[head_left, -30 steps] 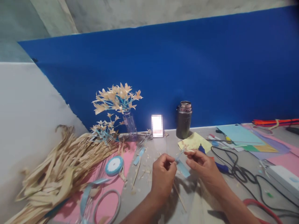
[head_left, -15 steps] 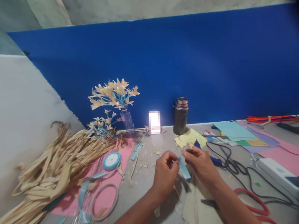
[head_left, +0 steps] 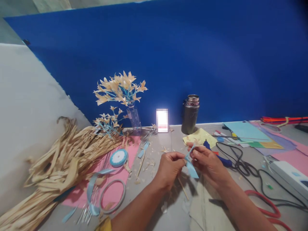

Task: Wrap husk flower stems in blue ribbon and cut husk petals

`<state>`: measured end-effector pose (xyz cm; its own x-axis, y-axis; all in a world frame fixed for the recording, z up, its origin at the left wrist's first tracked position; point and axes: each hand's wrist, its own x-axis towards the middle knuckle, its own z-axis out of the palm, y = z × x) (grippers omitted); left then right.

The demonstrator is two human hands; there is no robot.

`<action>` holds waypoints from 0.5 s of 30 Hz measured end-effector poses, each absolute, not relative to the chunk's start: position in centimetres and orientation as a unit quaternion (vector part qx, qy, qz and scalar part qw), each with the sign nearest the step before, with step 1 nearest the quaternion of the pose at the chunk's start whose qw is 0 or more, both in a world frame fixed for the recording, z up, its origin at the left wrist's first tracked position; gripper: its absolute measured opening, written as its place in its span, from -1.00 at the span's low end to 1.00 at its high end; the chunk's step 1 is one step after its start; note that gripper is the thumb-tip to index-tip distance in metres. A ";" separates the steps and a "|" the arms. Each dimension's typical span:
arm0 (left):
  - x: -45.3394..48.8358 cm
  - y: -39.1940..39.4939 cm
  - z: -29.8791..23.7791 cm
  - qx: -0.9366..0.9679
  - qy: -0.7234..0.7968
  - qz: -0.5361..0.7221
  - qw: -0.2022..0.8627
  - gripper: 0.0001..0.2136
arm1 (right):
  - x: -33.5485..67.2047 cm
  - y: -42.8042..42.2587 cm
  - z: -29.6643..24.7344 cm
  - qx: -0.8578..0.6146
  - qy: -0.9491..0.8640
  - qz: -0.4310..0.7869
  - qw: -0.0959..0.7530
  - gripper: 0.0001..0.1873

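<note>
My left hand [head_left: 168,170] is closed in a pinch on a light blue ribbon [head_left: 192,170], whose loose end hangs down between my hands. My right hand [head_left: 209,164] pinches the narrow upper part of the same ribbon, which looks twisted around a thin stem; the stem itself is mostly hidden by fingers. Just beyond the right fingers lies a blue glue gun [head_left: 222,159] on the table. A yellow paper [head_left: 201,137] with dried scraps on it is behind my hands. Below them is a thin stick [head_left: 183,189].
Dried husks [head_left: 57,163] heap up at left beside a ribbon spool [head_left: 118,158] and a tape ring [head_left: 101,195]. Husk flowers [head_left: 120,86] stand in a clear bottle. A dark flask [head_left: 190,115] is at the back. Red-handled scissors [head_left: 262,199], black cables [head_left: 238,160] and a power strip [head_left: 288,176] lie right.
The view has tilted down slightly. My right fingers have turned, and the twisted blue ribbon now points up more plainly between them. My left hand keeps its pinch.
</note>
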<state>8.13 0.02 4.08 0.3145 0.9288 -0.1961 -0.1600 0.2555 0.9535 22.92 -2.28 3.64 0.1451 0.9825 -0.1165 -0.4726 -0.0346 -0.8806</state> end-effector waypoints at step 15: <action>8.4 -0.3 3.6 0.564 0.426 0.490 0.511 -0.89 | 22.3 -1.7 1.6 -0.484 -0.317 0.504 0.641 -0.57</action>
